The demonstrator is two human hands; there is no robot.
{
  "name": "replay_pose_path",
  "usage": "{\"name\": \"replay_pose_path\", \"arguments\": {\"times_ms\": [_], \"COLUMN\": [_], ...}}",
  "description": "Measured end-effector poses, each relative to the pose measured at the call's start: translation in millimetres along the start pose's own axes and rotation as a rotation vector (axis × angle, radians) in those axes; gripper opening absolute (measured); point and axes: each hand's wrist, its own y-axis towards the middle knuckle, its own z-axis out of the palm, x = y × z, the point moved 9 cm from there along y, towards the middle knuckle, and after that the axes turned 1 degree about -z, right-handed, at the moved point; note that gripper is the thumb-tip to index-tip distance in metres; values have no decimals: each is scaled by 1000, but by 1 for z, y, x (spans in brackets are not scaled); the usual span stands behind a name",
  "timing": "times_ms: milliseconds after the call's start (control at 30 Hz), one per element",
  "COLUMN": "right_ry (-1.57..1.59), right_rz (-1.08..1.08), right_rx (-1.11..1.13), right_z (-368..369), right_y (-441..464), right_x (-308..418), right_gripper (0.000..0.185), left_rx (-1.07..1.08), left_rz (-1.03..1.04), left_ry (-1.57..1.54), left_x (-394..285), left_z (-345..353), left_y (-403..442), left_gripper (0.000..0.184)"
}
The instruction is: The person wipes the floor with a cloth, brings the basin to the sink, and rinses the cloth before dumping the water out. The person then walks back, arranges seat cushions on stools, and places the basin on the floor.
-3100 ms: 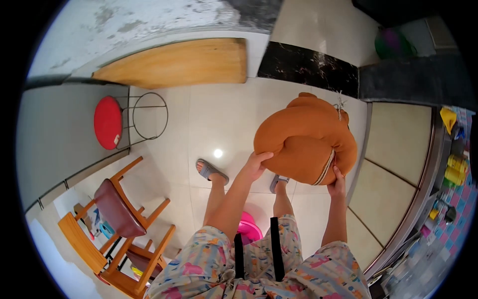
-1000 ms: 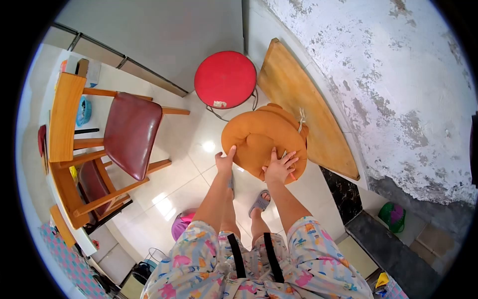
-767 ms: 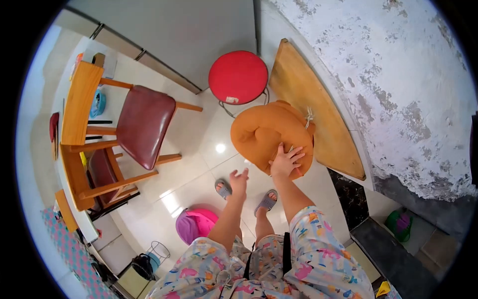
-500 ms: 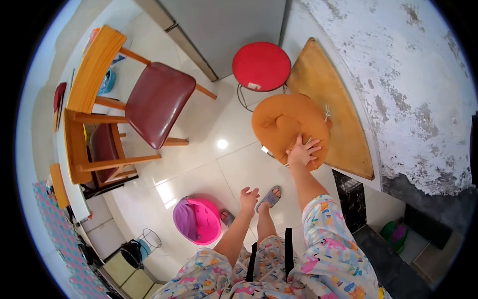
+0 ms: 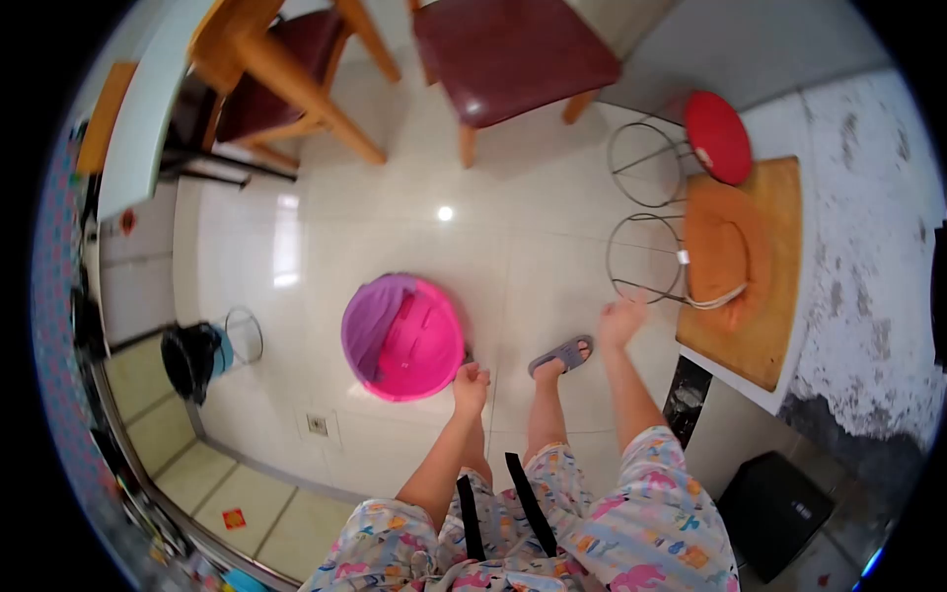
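My left hand [image 5: 471, 389] hangs by the right rim of a pink basin [image 5: 431, 355] on the floor, its fingers curled in, with nothing seen in them. A purple cloth [image 5: 373, 321] lies in the left side of that basin. My right hand [image 5: 621, 320] is smeared by motion, its fingers faintly stretched out and nothing visible in it. It is close to the wire legs of a stool that bears an orange cushion [image 5: 725, 242]. White ties hang at the cushion's near edge.
A red-topped stool [image 5: 717, 136] stands behind the cushioned one, both beside a wooden board [image 5: 774, 326] at the right wall. Dark red chairs [image 5: 513, 54] are at the back. A bin with a black bag [image 5: 184, 360] sits left, and a black box [image 5: 776, 513] lower right.
My right hand has come off the orange cushion and moved nearer to me. My left hand's fingers have curled in. The view has swung, bringing the basin nearer the middle.
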Motion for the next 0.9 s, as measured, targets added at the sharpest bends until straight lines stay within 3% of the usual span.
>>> {"name": "replay_pose_path", "arguments": {"times_ms": [100, 167, 233, 333, 433, 533, 633, 733, 900], "right_ry": [142, 113, 203, 101, 373, 385, 420, 398, 590], "right_rz": [-73, -245, -226, -57, 291, 492, 727, 842, 805], "right_rx": [617, 905, 1142, 1161, 1133, 1080, 1182, 1185, 1294], "right_z": [140, 198, 250, 301, 453, 388, 343, 344, 356], "right_y": [-138, -213, -269, -293, -338, -315, -317, -326, -342], "right_x": [85, 136, 155, 173, 85, 128, 176, 195, 217], "right_gripper": [38, 41, 49, 73, 100, 115, 118, 115, 109], "left_rx": [-86, -154, -207, -273, -339, -384, -414, -421, -406], "left_rz": [-170, -216, -295, -330, -358, -377, -370, -323, -275], "left_ry": [-168, -164, -245, -355, -464, -580, -688, -769, -827], "left_x": [10, 46, 59, 85, 113, 139, 150, 145, 127], "left_z": [-69, -114, -152, -198, -232, -251, -258, -258, -242], "left_y": [-11, -8, -19, -29, -39, -48, -56, -54, -44], "left_gripper": [31, 34, 36, 39, 37, 36, 36, 37, 39]}}
